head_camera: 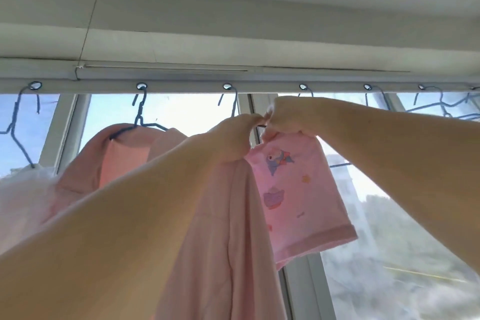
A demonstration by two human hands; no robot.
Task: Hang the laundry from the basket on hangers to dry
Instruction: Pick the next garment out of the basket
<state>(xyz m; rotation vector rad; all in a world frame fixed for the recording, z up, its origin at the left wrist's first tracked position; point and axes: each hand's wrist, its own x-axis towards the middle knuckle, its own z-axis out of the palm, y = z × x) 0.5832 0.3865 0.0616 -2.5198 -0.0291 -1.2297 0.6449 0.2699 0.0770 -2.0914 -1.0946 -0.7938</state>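
My left hand (pixel 233 138) and right hand (pixel 283 119) fingers are both pinched on the little pink printed top (pixel 298 189), up under the rail (pixel 181 86). Mid-hanging, I reckon; next it needs seating on its blue hanger (pixel 235 104).

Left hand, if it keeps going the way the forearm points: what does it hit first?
Most likely the right hand: the left hand points up and right, its fingertips already at the right hand's, above the small pink garment. Depth is unclear.
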